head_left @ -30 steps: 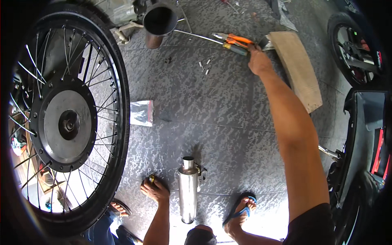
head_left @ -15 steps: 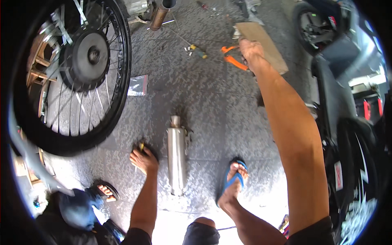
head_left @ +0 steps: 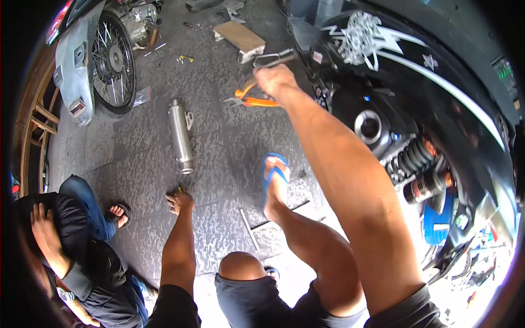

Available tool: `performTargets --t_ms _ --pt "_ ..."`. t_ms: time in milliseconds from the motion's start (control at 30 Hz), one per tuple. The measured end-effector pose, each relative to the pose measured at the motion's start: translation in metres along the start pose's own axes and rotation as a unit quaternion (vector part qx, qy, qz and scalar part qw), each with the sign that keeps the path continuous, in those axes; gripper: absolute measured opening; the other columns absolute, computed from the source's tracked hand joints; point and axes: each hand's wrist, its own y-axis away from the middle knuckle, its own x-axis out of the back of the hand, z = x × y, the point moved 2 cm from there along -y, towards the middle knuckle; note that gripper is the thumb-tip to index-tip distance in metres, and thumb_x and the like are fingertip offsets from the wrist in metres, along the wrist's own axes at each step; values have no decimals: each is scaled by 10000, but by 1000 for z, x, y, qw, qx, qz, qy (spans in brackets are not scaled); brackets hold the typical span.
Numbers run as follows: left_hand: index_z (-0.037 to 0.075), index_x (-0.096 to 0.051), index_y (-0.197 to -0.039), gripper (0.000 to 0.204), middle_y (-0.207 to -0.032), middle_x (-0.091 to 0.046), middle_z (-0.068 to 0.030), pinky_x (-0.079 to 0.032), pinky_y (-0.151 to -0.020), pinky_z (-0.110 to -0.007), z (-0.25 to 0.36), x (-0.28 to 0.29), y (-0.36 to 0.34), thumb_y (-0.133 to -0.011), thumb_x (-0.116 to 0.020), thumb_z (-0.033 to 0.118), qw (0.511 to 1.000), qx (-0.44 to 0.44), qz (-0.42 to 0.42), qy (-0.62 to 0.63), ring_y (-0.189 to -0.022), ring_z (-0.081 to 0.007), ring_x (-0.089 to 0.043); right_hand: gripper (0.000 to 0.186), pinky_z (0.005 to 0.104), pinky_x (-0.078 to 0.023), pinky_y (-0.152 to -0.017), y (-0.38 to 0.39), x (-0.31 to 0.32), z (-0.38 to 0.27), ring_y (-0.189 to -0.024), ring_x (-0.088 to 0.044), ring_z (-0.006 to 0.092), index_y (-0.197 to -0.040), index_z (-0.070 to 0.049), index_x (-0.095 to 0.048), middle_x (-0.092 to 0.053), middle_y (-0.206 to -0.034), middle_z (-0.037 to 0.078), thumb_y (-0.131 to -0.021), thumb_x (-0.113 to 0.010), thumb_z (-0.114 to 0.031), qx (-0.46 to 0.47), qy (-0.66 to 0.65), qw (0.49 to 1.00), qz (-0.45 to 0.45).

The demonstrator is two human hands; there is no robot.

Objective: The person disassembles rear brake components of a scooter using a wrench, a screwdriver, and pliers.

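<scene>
Orange-handled pliers [head_left: 260, 102] are gripped in my right hand [head_left: 277, 82], stretched forward beside the black motorcycle [head_left: 350, 112]. Their jaws point left, above the floor; the fingers hide part of the handles. Just beyond this hand is a grey metal bar [head_left: 273, 58], and I cannot tell whether the hand touches it. My left hand [head_left: 181, 203] is low over the floor, its fingers curled round a small tool whose yellow end [head_left: 180, 189] sticks out. The rest of that tool is hidden. A silver exhaust muffler [head_left: 180, 134] lies on the floor just beyond my left hand, apart from it.
Another person [head_left: 104, 235] is close on my left. A spoked wheel [head_left: 116, 59] stands at the far left, with a plastic bag [head_left: 141, 97] by it. A brown board [head_left: 239, 36] lies ahead. A metal rod [head_left: 250, 229] lies near my blue-sandalled foot [head_left: 275, 180].
My view has swung right and back, showing more of the motorcycle and the other person. The pliers have moved with my right hand toward the motorcycle. My left hand keeps its yellow-ended tool.
</scene>
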Motion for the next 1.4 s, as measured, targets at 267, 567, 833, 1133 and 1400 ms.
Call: performTargets --t_ms 267,567,833,1133,1400 --pt "-43 -570 -1206 650 -1152 -618 -282 -440 -993 -465 -50 -14 -40 -963 -371 527 975 -178 -84 103 -1121 -431 -578 437 415 -509 -884 125 -65 109 -997 -654 383 -934 9 -708 -673 -1019 258 -797 -604 -393 -122 -7 991 50" --pt "-40 -647 -1139 695 -1131 -647 -253 -481 -871 -431 -80 19 -81 -925 -464 594 966 1 29 256 -1053 -378 -624 240 264 -347 -459 394 -148 295 -526 -448 55 -741 -11 -565 -498 -573 -11 -921 -550 -169 -115 -359 907 187" --pt "88 -633 -850 316 -737 -628 -10 -512 -576 -217 49 54 328 -909 -659 397 688 -222 -261 639 -623 -79 -602 488 507 -463 -851 545 -176 418 -1020 -595 369 -1027 -28 -620 -619 -1093 194 -783 -700 -444 -30 168 982 -79" --pt "75 -645 -1099 191 -1011 -677 -43 -544 -829 -299 83 26 501 -936 -646 174 436 -265 -468 722 -910 -133 -642 924 546 -305 -1038 517 -175 415 -1359 -290 351 -1433 -115 -360 -325 -1481 143 -725 -714 -591 14 321 911 -257" --pt "79 -612 -1159 259 -1076 -663 -90 -535 -927 -393 89 2 520 -937 -644 209 385 -186 -495 756 -1018 -232 -647 685 511 -419 -964 538 -200 444 -1223 -423 318 -1369 -96 -445 -395 -1383 126 -789 -694 -360 55 274 933 -227"
